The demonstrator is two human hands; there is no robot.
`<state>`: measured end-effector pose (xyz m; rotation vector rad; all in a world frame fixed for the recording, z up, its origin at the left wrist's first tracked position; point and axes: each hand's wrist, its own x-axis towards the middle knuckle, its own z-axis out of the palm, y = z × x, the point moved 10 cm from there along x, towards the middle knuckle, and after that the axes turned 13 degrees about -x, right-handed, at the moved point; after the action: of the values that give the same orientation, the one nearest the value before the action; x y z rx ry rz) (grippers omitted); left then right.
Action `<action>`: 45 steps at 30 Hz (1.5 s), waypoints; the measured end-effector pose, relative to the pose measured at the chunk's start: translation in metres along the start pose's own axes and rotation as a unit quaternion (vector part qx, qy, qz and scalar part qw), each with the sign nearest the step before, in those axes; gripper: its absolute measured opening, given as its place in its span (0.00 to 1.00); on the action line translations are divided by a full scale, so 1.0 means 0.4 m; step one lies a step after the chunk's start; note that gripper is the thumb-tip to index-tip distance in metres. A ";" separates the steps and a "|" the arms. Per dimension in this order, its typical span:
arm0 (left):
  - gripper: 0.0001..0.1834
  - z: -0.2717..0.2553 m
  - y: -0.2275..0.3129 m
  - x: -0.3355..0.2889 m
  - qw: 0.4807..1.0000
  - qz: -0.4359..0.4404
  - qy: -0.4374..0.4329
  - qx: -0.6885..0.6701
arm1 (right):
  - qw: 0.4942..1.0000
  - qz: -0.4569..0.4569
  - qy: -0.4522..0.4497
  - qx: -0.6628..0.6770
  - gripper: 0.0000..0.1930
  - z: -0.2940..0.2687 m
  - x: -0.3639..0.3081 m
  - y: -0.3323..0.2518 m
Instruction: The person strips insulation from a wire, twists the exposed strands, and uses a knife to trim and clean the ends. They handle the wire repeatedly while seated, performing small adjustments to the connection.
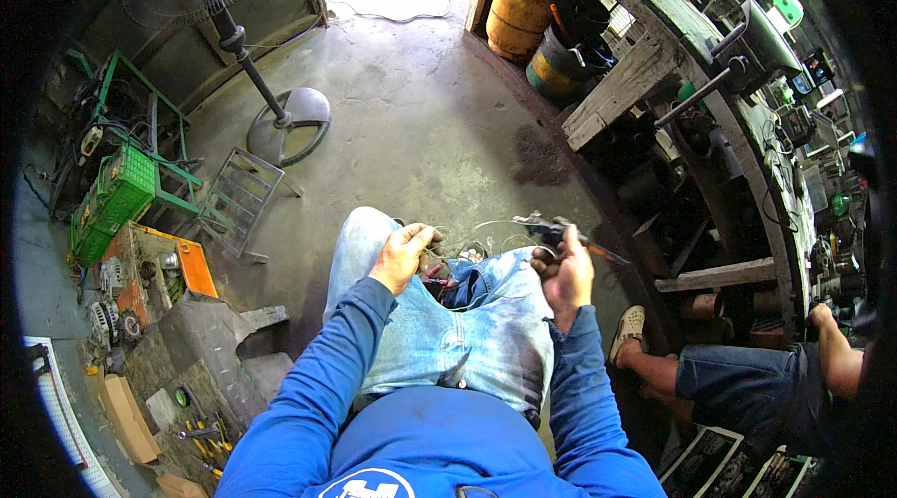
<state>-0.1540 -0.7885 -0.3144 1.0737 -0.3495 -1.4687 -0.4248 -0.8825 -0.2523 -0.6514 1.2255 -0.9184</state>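
Observation:
I sit with my left hand [404,257] closed above my left knee, fingertips pinched; what they hold, if anything, is too small to make out. Over the right knee, my right hand [566,276] grips a dark plier-like tool [549,229], its metal end pointing left and an orange-brown handle sticking out to the right. Between the hands, a thin wire [488,223] curves toward the tool's metal end. Low between my knees are dark and reddish items [450,276], partly covered by the left hand and too unclear to name.
A person in dark shorts [729,384] sits close on my right. Beyond runs a long workbench [738,115], with a yellow gas cylinder [519,17] and a dark bucket [561,64] near its far end. At left stand a fan [291,115], metal rack [238,194] and green crate [117,194].

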 end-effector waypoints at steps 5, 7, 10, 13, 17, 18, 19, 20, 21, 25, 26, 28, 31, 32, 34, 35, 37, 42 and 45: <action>0.11 -0.057 -0.030 0.006 0.986 -0.042 0.111 -0.114 | 0.982 -0.156 -0.088 -0.067 0.14 0.014 -0.096 -0.187; 0.10 -0.062 -0.032 0.014 0.981 -0.047 0.104 -0.155 | 0.964 -0.151 -0.189 -0.110 0.16 0.016 -0.162 -0.232; 0.11 -0.074 -0.038 0.020 0.977 -0.038 0.104 -0.185 | 0.898 -0.266 -0.322 -0.136 0.17 -0.019 -0.288 -0.365; 0.12 -0.088 -0.021 0.026 0.982 0.013 0.098 -0.162 | 0.860 -0.342 0.011 -0.378 0.14 -0.266 -0.346 -0.596; 0.11 -0.096 0.142 0.018 0.960 0.262 0.100 0.009 | 0.514 -0.451 0.504 -0.528 0.16 -0.488 -0.644 -0.870; 0.10 -0.104 0.189 0.019 0.947 0.299 0.113 0.037 | 0.490 -0.463 0.544 -0.500 0.17 -0.528 -0.718 -0.904; 0.09 -0.111 0.240 0.022 0.932 0.333 0.130 0.067 | 0.439 -0.515 0.545 -0.495 0.17 -0.532 -0.777 -0.923; 0.08 -0.117 0.262 0.043 0.942 0.305 0.129 0.049 | 0.427 -0.502 0.584 -0.473 0.18 -0.574 -0.828 -0.941; 0.07 -0.119 0.287 0.065 0.949 0.286 0.129 0.033 | 0.532 -0.533 0.534 -0.384 0.18 -0.633 -0.845 -0.951; 0.07 -0.157 0.312 0.133 0.972 0.150 0.176 -0.043 | 0.593 -0.522 0.518 -0.329 0.22 -0.741 -0.923 -0.920; 0.08 -0.172 0.324 0.134 0.969 0.155 0.191 -0.035 | 0.493 -0.493 0.562 -0.445 0.21 -0.709 -0.956 -0.905; 0.10 -0.197 0.336 0.132 0.964 0.174 0.202 -0.016 | 0.563 -0.453 0.615 -0.315 0.21 -0.781 -0.993 -0.861; 0.10 -0.247 0.308 0.131 0.958 0.160 0.226 -0.070 | 0.528 -0.507 0.657 -0.179 0.20 -0.773 -1.067 -0.791; 0.15 -0.252 0.295 0.138 0.963 0.137 0.214 -0.086 | 0.541 -0.515 0.644 -0.166 0.20 -0.764 -1.062 -0.787; 0.18 -0.229 0.279 0.147 0.964 0.117 0.127 -0.200 | 0.545 -0.465 0.665 -0.210 0.19 -0.751 -1.058 -0.775; 0.20 -0.212 0.272 0.146 0.957 0.102 0.086 -0.259 | 0.544 -0.463 0.661 -0.229 0.19 -0.748 -1.052 -0.775; 0.27 -0.174 0.270 0.138 0.954 0.073 0.017 -0.289 | 0.524 -0.389 0.683 -0.329 0.20 -0.762 -1.034 -0.774; 0.41 -0.107 0.288 0.096 0.992 0.117 -0.007 -0.038 | 0.563 -0.300 0.597 -0.486 0.21 -0.873 -0.884 -0.777; 0.41 -0.053 0.304 0.059 0.975 0.165 -0.009 0.151 | 0.673 -0.347 0.479 -0.444 0.16 -0.889 -0.775 -0.758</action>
<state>-0.0585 -0.8301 -0.2444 1.1775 -0.7474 -1.1493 -0.8635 -0.7465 0.0696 -1.6119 2.5460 -1.3407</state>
